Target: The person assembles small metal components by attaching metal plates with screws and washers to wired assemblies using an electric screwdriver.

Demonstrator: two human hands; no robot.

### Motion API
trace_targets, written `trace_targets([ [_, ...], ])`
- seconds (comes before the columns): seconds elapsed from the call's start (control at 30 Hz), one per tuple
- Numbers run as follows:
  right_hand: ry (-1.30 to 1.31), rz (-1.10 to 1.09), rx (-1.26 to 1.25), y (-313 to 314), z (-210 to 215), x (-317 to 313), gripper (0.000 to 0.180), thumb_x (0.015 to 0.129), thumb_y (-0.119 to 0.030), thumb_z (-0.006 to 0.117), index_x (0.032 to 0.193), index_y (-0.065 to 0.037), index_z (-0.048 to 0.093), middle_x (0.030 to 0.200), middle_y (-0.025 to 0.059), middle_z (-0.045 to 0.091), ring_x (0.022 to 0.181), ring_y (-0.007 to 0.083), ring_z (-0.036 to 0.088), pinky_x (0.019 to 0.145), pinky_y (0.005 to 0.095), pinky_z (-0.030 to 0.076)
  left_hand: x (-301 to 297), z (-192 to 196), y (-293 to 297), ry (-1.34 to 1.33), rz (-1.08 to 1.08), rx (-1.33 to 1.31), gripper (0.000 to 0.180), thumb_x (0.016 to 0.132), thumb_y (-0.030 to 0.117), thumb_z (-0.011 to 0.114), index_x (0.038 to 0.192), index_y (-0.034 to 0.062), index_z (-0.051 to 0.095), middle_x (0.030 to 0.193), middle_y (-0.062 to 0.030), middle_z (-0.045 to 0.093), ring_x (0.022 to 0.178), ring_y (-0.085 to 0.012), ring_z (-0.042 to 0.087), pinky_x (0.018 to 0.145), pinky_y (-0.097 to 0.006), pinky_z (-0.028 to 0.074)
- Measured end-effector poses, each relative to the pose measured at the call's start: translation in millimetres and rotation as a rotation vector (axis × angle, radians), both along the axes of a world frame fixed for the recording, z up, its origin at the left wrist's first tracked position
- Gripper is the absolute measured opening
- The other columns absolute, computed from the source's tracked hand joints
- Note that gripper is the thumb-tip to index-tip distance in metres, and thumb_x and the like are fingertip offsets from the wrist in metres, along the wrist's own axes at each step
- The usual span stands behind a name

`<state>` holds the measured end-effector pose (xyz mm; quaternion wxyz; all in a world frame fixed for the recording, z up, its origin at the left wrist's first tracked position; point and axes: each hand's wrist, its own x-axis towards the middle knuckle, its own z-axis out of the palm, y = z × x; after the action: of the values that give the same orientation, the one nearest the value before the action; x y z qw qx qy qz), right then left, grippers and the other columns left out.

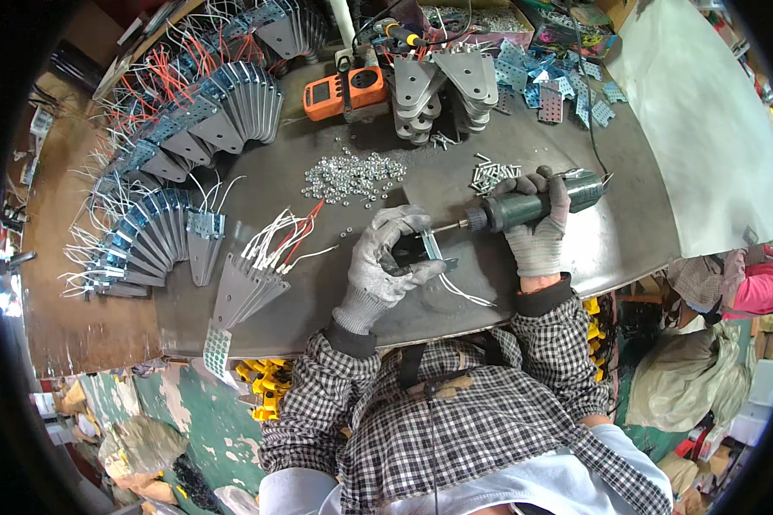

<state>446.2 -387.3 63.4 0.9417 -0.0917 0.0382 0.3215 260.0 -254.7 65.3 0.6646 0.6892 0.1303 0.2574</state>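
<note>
Small black part w/ metal bracket (421, 251) mostly hidden by grey-gloved left hand (386, 266); dark green electric screwdriver (532, 206) bit tip too small to tell tbh.

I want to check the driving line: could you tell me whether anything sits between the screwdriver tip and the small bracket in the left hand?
Nothing visible does: the electric screwdriver in the right hand points its bit straight at the bracket gripped by the left hand.
</note>
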Motion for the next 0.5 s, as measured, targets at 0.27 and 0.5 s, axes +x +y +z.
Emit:
trace_targets([
  [0.27,0.036,0.009,-0.020,-2,-6,3,0.039,0.085,-0.015,0.071,0.117,-0.005,0.053,0.084,0.0018,0.053,0.079,0.0177,0.056,0.090,0.0473,0.049,-23,39,42,0.671,0.251,0.764,0.029,0.082,0.006,0.068,0.110,0.0039,0.062,0.094,-0.0058,0.064,0.082,-0.0180,0.064,0.072,-0.031,0.053],
  [0.5,0.020,0.035,0.004,-1,-4,3,0.039,0.085,-0.013,0.070,0.119,-0.005,0.051,0.084,0.0008,0.052,0.080,0.0163,0.055,0.094,0.0457,0.046,-13,25,59,1.163,0.024,1.465,0.011,0.086,0.018,0.057,0.090,0.0082,0.060,0.088,-0.0111,0.064,0.079,-0.0272,0.069,0.063,-0.041,0.055],
])
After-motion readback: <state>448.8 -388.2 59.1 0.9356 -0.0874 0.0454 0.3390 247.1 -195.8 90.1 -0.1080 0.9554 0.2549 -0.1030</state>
